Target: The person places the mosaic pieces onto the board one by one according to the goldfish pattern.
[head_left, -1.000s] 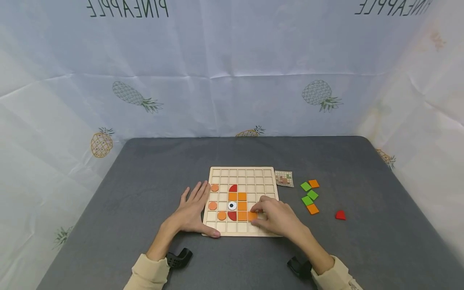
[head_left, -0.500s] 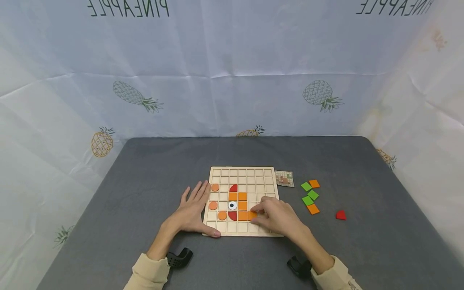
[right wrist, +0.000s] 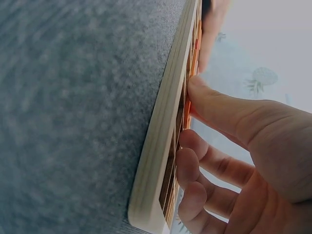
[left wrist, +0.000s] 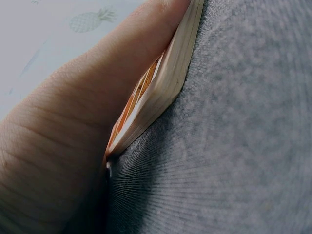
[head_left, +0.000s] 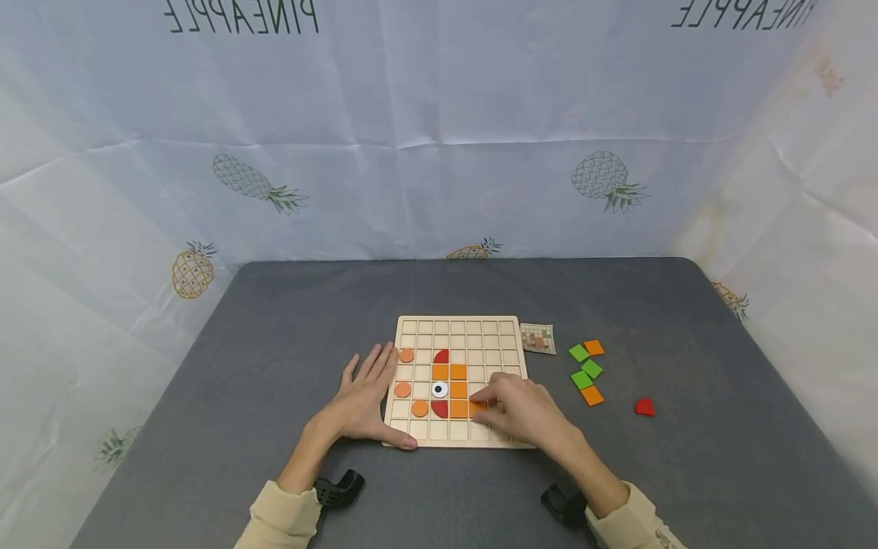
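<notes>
A square wooden grid board (head_left: pixel 449 430) lies on the grey table. My left hand (head_left: pixel 363 398) rests on its left edge with fingers spread, the thumb along the near left corner. On the board's right half, my right hand (head_left: pixel 523 410) pinches an orange square tile (head_left: pixel 476 408) between thumb and index finger. That tile sits beside another orange square tile (head_left: pixel 459 409); the fingers partly cover it. Set in the grid are several orange squares, orange discs (head_left: pixel 402 390), red quarter-round pieces (head_left: pixel 440 409) and a white eye disc (head_left: pixel 440 390).
A small pattern card (head_left: pixel 538 338) touches or nearly touches the board's right edge. Further right lie loose green tiles (head_left: pixel 581 380), orange tiles (head_left: pixel 592 396) and a red piece (head_left: pixel 644 407). A pineapple-print cloth (head_left: pixel 439 191) hangs behind the table.
My right fingertips have shifted very slightly left over the orange tile, covering more of it. The left hand and the board stay in place.
</notes>
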Demonstrator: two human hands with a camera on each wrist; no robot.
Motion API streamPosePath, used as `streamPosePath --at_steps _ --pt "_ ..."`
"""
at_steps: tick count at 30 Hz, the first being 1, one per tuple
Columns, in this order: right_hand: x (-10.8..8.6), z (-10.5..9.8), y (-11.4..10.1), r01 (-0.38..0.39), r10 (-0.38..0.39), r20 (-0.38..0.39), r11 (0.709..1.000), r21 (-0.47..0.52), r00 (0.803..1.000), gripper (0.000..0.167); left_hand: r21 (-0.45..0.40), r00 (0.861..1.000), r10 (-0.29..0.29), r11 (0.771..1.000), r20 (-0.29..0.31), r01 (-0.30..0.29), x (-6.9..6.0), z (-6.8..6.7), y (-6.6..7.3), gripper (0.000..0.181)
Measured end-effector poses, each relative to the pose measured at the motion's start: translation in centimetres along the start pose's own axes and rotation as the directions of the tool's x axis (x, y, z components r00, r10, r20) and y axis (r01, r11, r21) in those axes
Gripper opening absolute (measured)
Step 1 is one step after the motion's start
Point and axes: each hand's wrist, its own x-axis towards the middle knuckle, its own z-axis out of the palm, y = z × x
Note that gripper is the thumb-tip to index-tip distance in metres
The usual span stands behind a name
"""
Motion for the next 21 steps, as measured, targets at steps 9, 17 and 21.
streamPosePath --at_steps 9,17,21 --pt "0.0 0.2 -0.2 0.015 -0.015 0.002 1.0 -0.027 1.0 0.029 -0.001 1.0 0.002 1.0 -0.001 -0.002 0.0 0.1 0.0 0.149" --pt "-0.8 -0.4 0.4 -0.008 0.007 -0.06 1.0 -0.017 0.998 0.025 -0.006 1.0 0.004 1.0 -0.003 -0.004 -0.1 0.0 0.1 0.149" --pt "-1.7 -1.0 1.4 -0.057 0.059 -0.067 0.998 0.029 0.996 0.025 -0.003 1.0 0.002 1.0 -0.004 -0.002 -0.1 0.0 0.1 0.149"
